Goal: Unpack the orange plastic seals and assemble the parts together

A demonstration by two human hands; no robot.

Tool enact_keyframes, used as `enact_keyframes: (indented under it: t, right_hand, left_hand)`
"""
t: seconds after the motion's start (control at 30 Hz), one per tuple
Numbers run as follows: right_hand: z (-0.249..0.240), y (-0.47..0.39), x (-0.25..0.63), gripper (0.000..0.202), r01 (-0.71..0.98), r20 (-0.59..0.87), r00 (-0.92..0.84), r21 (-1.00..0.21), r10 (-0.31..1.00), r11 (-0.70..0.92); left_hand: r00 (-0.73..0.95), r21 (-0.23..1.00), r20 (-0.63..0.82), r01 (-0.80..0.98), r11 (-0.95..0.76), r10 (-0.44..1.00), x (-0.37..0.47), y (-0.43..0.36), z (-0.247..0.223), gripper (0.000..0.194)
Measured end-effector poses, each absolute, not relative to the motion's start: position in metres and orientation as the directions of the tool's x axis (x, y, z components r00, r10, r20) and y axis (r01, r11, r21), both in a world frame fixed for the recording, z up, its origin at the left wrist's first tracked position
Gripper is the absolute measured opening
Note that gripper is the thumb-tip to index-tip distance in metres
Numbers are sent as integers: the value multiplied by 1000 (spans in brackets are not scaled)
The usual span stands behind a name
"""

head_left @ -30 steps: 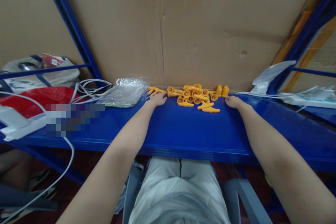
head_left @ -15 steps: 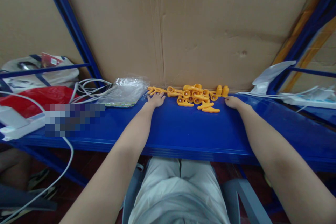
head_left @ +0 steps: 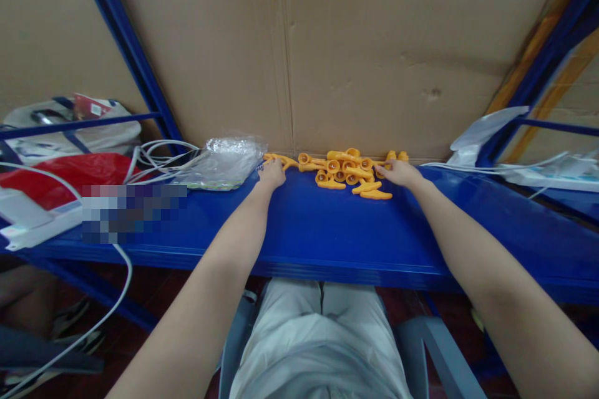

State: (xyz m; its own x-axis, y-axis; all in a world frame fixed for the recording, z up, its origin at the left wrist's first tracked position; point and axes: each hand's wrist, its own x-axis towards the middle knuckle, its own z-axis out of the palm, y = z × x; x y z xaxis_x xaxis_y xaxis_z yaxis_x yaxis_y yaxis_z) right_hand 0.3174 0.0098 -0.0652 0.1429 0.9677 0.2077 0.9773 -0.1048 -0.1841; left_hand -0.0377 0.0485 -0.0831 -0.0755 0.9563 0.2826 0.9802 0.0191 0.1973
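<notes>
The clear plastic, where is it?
In the head view, the clear plastic lies left of centre on the table, between white cables and the left hand.

Right hand (head_left: pixel 399 173) half-hides yellow pieces (head_left: pixel 403 155); grip of left hand (head_left: pixel 272 174) unclear.

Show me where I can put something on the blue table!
The blue table is bare between the forearms, nearer than the yellow pieces, and right of the right forearm, nearer than the white strip. It's crowded around the yellow pieces and at the left, with clear plastic.
</notes>
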Motion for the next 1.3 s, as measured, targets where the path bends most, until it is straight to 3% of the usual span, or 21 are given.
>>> enact_keyframes:
  t: [0.17, 0.43, 0.63, 0.83, 1.0, 1.07, 1.13, 1.3]
  right_hand:
    - [-70, 5, 301, 51, 994, 208, 102, -70, 973, -89]
    - [-70, -2, 295, 51, 991, 244, 131, -40, 961, -125]
    - [-71, 3, 298, 48, 980, 294, 166, -156, 941, -124]
    - [-67, 9, 310, 53, 930, 482, 250, -360, 840, -70]
    - [-60, 17, 316, 62, 913, 702, 242, -398, 669, 88]
    - [-58, 18, 313, 64, 916, 771, 184, -359, 609, 178]
    - [-56, 18, 306, 60, 915, 825, 64, -273, 562, 297]
    - [-55, 7, 275, 49, 801, 820, -400, 96, 410, 590]
  left_hand:
    - [-76, 197, 325, 980, 11, 943, -41, 53, -86, 39]
    - [-7, 182, 341, 982, -59, 940, -45, 64, -92, 38]
    - [1, 168, 319, 984, -58, 948, -44, 66, -94, 51]
    - [6, 129, 343, 990, -54, 939, -43, 66, -94, 41]
    - [27, 195, 531, 969, -153, 847, -30, 62, -82, 32]
    - [78, 215, 678, 930, -299, 731, -21, 57, -75, 35]
    - [170, 157, 787, 874, -460, 593, -9, 48, -68, 44]
    - [427, -55, 795, 757, -651, 430, 25, 17, -57, 47]
